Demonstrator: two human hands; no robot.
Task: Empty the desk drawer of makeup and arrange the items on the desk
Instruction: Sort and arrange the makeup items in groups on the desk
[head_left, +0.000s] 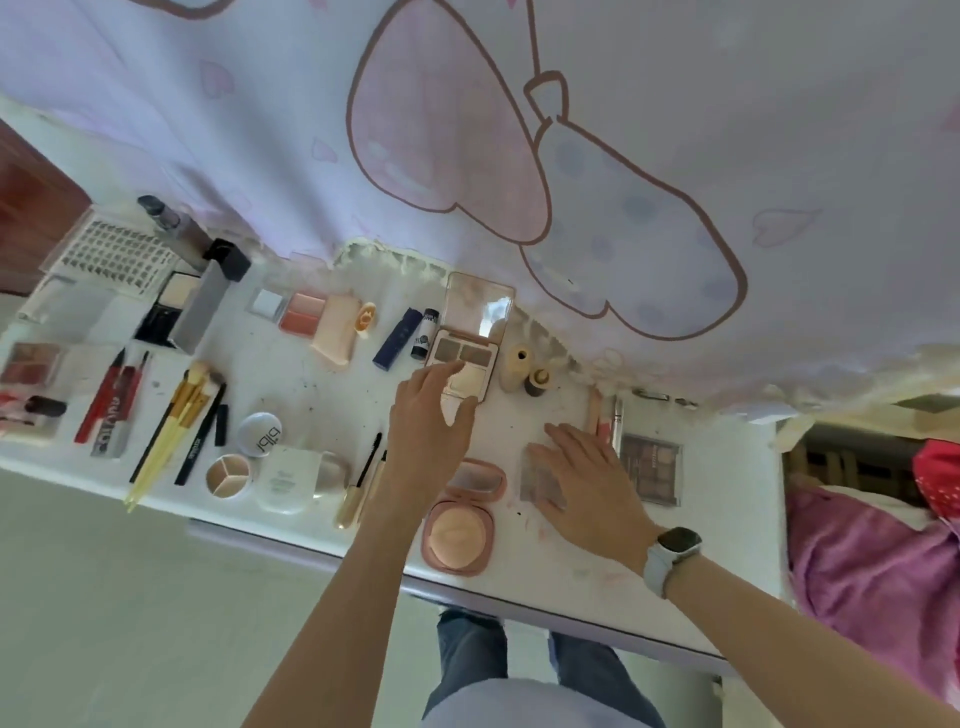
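Makeup lies spread over the white desk (322, 395). My left hand (431, 415) reaches over the middle of the desk, fingers relaxed, its fingertips touching an open contour palette with a mirror lid (470, 343). My right hand (587, 478), a watch on its wrist, rests flat with straight fingers on a small clear eyeshadow palette (540, 480). An open pink powder compact (460, 519) sits between my forearms near the front edge. A darker eyeshadow palette (652, 467) lies to the right. The drawer is not in view.
On the left lie yellow brushes (176, 415), red tubes (109, 400), a round concealer pot (228, 475), a white compact (260, 434) and a lash tray (117, 254). A blue tube (397, 338), blush (304, 312) and small bottles (519, 366) sit further back. A pink patterned curtain (519, 156) hangs behind.
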